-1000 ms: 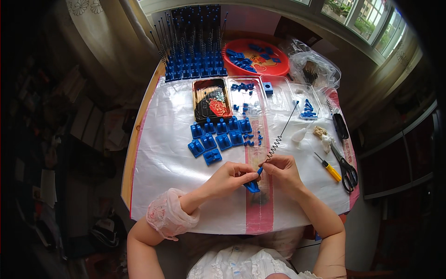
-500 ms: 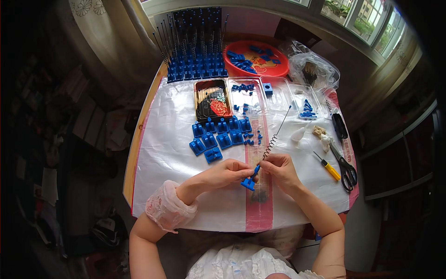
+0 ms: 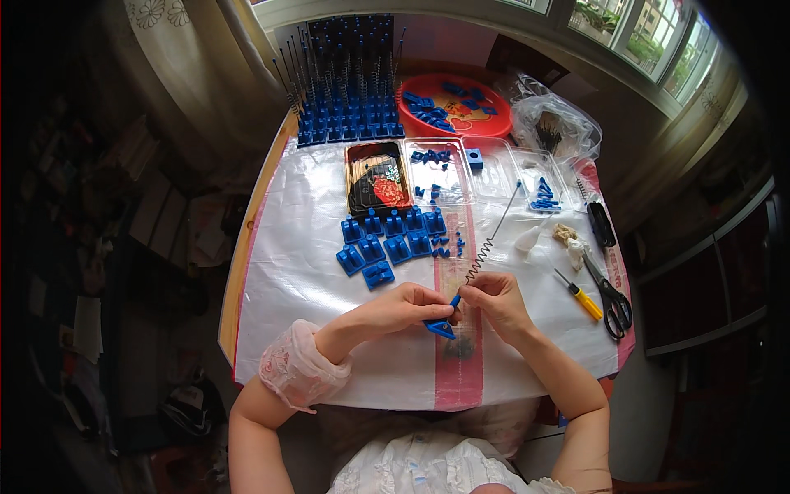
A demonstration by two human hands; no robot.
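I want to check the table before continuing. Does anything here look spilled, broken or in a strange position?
Nothing stands out. The left hand holds a small blue part, the right hand a wire with a spring. Blue blocks lie loosely grouped, and the scissors rest flat near the table edge.

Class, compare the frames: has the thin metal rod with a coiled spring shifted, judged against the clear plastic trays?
Yes. The thin metal rod with a coiled spring now has its tip nearer the clear plastic trays, pointing more up-right.
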